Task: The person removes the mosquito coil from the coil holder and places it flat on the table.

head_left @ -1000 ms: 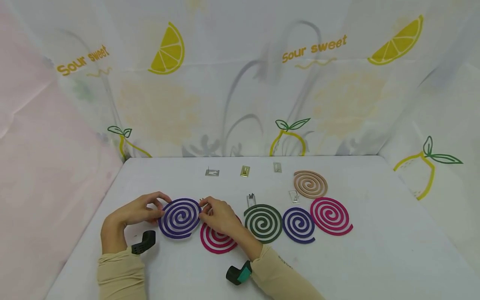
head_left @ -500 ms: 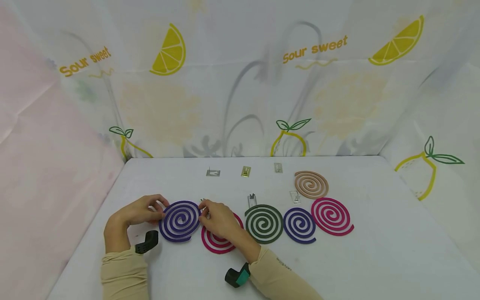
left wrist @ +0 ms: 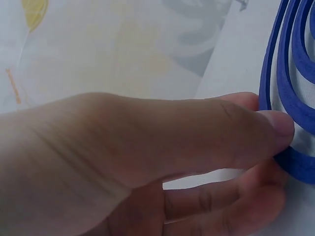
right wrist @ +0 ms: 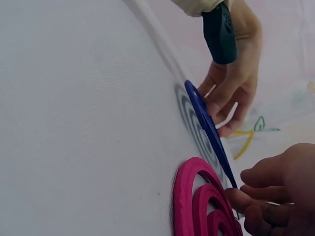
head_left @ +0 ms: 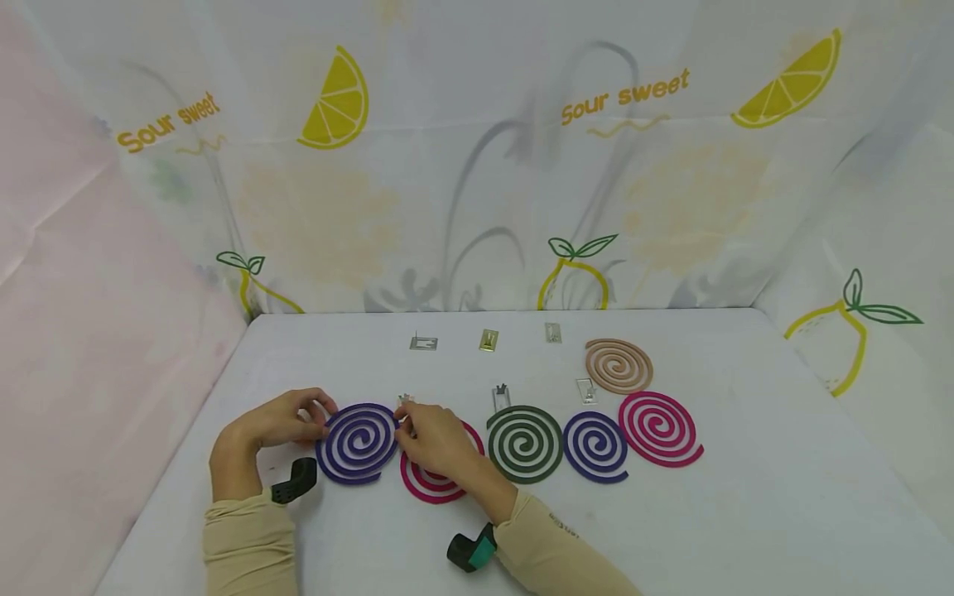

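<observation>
A purple-blue mosquito coil is tilted slightly above the white table at the left, its shadow showing beneath it in the right wrist view. My left hand pinches its left rim between thumb and fingers. At the opposite rim is my right hand; a fingertip touches the coil's edge from below, while the thumb stands a little apart from it. Under that hand lies a magenta coil, partly covered. Just behind it, a small metal coil stand is partly hidden by the fingers.
To the right lie a green coil, a smaller blue coil, another magenta coil and a tan coil. Further metal stands are a gold one, a silver one and one behind the green coil.
The purple-blue coil has come down slightly, both hands moving with it. More of the metal stand behind the right hand shows now.
</observation>
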`<state>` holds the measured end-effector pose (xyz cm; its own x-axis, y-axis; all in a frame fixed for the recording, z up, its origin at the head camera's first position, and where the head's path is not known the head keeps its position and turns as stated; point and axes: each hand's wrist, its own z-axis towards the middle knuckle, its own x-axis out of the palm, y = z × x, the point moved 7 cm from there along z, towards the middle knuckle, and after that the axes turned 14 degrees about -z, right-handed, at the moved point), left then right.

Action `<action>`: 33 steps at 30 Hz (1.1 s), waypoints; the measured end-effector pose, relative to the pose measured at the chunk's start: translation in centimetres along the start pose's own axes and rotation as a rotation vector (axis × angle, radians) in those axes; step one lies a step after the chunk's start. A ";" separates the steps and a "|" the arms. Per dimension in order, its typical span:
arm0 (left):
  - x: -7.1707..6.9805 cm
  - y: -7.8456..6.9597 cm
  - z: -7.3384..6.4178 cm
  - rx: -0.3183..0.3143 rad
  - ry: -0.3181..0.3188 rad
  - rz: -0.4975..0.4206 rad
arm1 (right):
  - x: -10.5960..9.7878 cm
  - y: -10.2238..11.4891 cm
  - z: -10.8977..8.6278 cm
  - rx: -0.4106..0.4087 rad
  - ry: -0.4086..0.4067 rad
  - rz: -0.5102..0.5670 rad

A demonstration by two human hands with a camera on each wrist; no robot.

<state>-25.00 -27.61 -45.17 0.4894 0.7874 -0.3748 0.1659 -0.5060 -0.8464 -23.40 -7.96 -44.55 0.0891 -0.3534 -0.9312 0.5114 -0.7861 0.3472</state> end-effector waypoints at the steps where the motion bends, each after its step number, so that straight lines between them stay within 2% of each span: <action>1: 0.1 0.0 0.0 -0.001 0.005 -0.006 | 0.0 0.0 0.0 -0.002 0.000 -0.002; 9: 0.4 -0.1 0.2 -0.011 0.018 -0.018 | -0.2 0.0 0.0 -0.012 -0.001 -0.067; 23: 0.5 -0.4 0.1 -0.046 0.001 -0.005 | 0.1 -0.2 0.0 -0.006 0.020 -0.070; 33: 0.5 -0.3 0.1 -0.032 0.017 0.014 | 0.2 -0.1 0.0 -0.004 0.044 -0.050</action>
<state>-24.87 -27.08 -45.12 0.5067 0.7740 -0.3798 0.1861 -0.5283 -0.8284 -23.45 -7.95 -44.74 0.1007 -0.2906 -0.9515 0.5197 -0.8002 0.2993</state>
